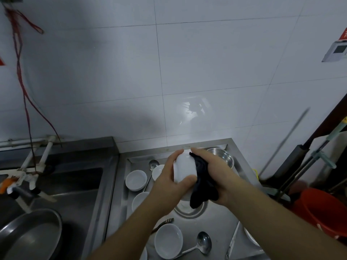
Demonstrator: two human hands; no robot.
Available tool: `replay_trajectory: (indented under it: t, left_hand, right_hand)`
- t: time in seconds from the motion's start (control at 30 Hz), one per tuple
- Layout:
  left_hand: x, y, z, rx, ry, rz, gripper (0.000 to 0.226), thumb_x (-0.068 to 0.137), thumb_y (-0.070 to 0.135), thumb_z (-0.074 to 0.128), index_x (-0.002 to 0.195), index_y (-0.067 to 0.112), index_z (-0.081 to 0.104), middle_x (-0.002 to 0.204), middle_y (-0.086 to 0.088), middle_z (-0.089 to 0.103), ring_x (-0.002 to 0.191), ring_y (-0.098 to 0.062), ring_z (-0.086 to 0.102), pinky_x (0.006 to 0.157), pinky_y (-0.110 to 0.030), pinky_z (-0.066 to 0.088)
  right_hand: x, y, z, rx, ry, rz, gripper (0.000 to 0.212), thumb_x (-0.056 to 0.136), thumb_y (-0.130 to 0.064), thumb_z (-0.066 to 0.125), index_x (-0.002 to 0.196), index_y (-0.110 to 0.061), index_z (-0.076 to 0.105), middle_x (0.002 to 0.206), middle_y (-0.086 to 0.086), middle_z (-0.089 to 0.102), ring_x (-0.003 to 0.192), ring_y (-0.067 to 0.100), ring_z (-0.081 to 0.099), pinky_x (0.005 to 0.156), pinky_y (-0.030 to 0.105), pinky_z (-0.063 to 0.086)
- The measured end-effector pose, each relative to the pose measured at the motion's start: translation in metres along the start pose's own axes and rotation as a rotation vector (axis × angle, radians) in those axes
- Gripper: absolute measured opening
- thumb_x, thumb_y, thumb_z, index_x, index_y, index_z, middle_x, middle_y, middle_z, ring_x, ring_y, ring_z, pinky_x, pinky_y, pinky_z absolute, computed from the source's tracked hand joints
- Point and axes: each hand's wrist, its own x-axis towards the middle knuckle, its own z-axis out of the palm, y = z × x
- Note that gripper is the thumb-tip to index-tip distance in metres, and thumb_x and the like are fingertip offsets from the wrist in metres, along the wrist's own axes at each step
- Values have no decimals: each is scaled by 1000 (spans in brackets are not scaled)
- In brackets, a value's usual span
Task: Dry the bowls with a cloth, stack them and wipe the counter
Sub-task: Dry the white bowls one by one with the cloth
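Left hand [173,177] grips a white bowl [185,168], held on its side above the steel counter [212,220], thumb on the near wall, fingers over the far rim. Right hand [214,173] clutches a dark cloth [201,186], pressed against the bowl's right side; the cloth tail hangs to just above the round drain ring [187,212].

Counter is crowded: three white bowls [136,180] left of the hands, one more [168,241] near the front edge, ladle [203,241] beside it, metal bowl [221,157] in the back right corner against the raised lip. Sink [75,184] lies to the left past the divider edge. Red bucket [326,211] sits off the right edge.
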Motion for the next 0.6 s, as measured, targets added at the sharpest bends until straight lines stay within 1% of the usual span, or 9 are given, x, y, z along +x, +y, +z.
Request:
replay_trajectory:
  t: [0.1,0.17,0.23,0.3,0.33,0.37,0.43,0.5,0.6]
  left_hand:
    - [0,0,-7,122,-52,10,90,74,72,77,147,71,25,131,44,45,118,8,57,86,-21,61]
    - [5,5,-10,99,-62,-2,93,72,84,71,149,73,19,145,33,43,124,1,58,91,-28,62]
    - [10,11,-10,-127,66,-156,78,74,90,61,145,70,34,150,12,49,121,-11,63,89,-36,64]
    - [12,8,-13,-425,176,-347,71,76,89,57,133,47,65,141,-6,65,118,-31,69,92,-53,63]
    - [11,4,-14,-520,176,-407,70,82,83,55,127,32,74,135,-14,69,120,-38,68,99,-59,59]
    - [8,2,-14,-590,167,-454,67,91,70,52,126,18,75,133,-21,69,120,-42,67,104,-60,55]
    - [0,-3,-14,-729,142,-536,54,99,41,51,130,-1,68,135,-28,66,116,-43,65,104,-54,54]
    - [-4,-2,-13,-861,129,-566,44,91,24,57,123,-2,71,134,-29,63,115,-40,64,99,-47,57]
    - [-4,0,-16,-1002,112,-501,35,91,17,59,113,-1,79,130,-25,67,115,-36,68,95,-42,60]
  right_hand:
    - [2,0,-6,-11,17,-3,40,75,-39,87,103,-11,83,116,21,77,100,39,77,87,57,62]
    - [5,2,-8,3,11,-40,46,71,-39,86,108,-11,82,114,19,77,97,36,76,87,53,61]
    - [8,4,-10,37,-14,-93,49,66,-42,88,104,-13,82,106,17,74,91,34,73,88,52,57]
    - [9,5,-13,97,-61,-162,53,57,-44,92,101,-17,82,100,14,73,86,31,73,83,48,58]
    - [10,5,-14,130,-85,-188,58,53,-46,94,103,-18,81,99,14,73,86,31,73,80,47,59]
    - [11,5,-16,164,-103,-209,62,52,-46,94,106,-19,80,100,13,73,86,31,74,78,47,60]
    - [14,6,-20,218,-116,-230,64,54,-46,94,111,-20,77,103,13,72,90,31,73,81,47,60]
    - [17,9,-25,260,-114,-236,62,61,-44,91,117,-20,74,109,13,70,98,33,70,89,51,56]
    - [19,12,-32,287,-131,-251,62,72,-39,86,128,-18,70,115,14,70,104,34,70,91,50,58]
